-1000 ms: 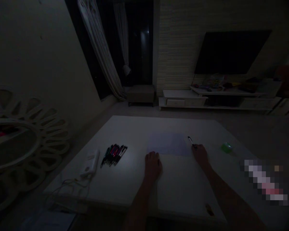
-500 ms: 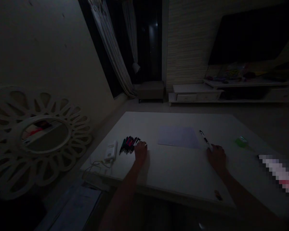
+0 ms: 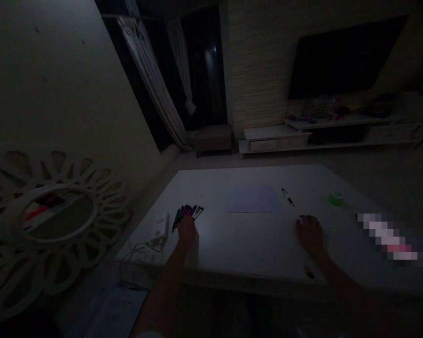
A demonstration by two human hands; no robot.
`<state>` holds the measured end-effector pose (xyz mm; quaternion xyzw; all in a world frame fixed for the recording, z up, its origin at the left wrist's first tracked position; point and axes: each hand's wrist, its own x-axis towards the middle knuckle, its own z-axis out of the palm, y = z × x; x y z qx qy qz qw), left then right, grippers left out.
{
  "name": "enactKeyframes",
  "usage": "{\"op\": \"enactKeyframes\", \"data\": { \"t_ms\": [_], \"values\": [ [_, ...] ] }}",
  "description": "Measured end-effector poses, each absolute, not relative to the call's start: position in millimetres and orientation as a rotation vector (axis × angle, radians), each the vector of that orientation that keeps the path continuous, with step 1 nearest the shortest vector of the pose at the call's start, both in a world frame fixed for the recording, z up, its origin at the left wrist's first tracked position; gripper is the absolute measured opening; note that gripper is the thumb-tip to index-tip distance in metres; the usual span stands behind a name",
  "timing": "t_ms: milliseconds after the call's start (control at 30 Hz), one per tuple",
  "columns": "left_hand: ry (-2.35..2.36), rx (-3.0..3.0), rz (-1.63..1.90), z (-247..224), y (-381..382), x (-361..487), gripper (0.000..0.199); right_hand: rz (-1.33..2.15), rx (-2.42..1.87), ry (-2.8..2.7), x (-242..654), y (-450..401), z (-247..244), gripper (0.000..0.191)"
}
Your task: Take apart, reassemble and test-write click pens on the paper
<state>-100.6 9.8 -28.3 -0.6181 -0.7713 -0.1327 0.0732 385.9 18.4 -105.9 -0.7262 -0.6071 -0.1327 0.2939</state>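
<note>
My left hand (image 3: 187, 228) is closed over the near ends of a bunch of pens (image 3: 186, 210) on the white table (image 3: 239, 244). Dark, green, red and whitish barrels stick out beyond its fingers; the fingertips are hidden. To the right, my right hand (image 3: 309, 231) rests open on the tabletop, fingers loosely bent, holding nothing. Just beyond it lies a single black-and-white pen (image 3: 288, 197), apart from the fingers. Between the two hands, farther back, is a pale sheet of paper (image 3: 254, 198).
A white power adapter (image 3: 160, 227) with cables is left of the pens. On the right are a green object (image 3: 336, 199) and a pixelated long item (image 3: 387, 237). A small dark-and-orange piece (image 3: 309, 272) lies near the front edge. A petal-framed mirror (image 3: 95, 206) stands at left.
My left hand has moved left from beside the pens onto their near ends, and the pens now fan out. My right hand has come off the single pen. The view has shifted.
</note>
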Motion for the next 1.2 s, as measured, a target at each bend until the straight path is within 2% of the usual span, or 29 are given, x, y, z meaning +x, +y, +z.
{"op": "enactKeyframes", "data": {
  "t_ms": [200,300,367,433,500,600,667,800,900,967,1067,1200],
  "values": [
    [-2.503,-1.898,-0.821,-28,17,-89,0.018,-0.206,-1.762,-1.526,370,6,-95,0.036],
    [-2.541,-2.033,-1.011,-40,16,-48,0.021,0.120,-1.663,-1.464,325,-10,-86,0.041],
    [-2.641,-2.214,-1.621,-54,9,-8,0.032,0.498,-1.569,-1.455,284,-21,-79,0.045],
    [-2.655,-2.328,-2.039,-66,-2,31,0.043,0.835,-1.458,-1.467,244,-28,-71,0.052],
    [-2.609,-2.353,-2.317,-75,-12,63,0.050,1.052,-1.407,-1.483,217,-32,-63,0.057],
    [-2.545,-2.329,-2.460,-79,-23,88,0.049,0.986,-1.405,-1.547,204,-33,-56,0.048],
    [-2.543,-2.433,-2.305,-77,-26,90,0.044,0.952,-1.435,-1.558,210,-33,-56,0.041],
    [-2.444,-2.381,-1.638,-65,-32,78,0.035,1.122,-1.470,-1.487,229,-34,-64,0.035],
    [-1.957,-2.384,-1.049,-55,-36,64,0.040,1.186,-1.436,-1.534,240,-32,-67,0.031],
    [-1.650,-2.488,-0.708,-53,-38,57,0.035,1.104,-1.370,-1.596,244,-29,-65,0.028],
    [-1.541,-2.570,-0.435,-58,-36,53,0.022,1.118,-1.335,-1.538,242,-25,-62,0.036],
    [-1.627,-2.586,-0.325,-69,-33,54,0.021,1.284,-1.419,-1.450,230,-24,-61,0.058]
  ]
}}
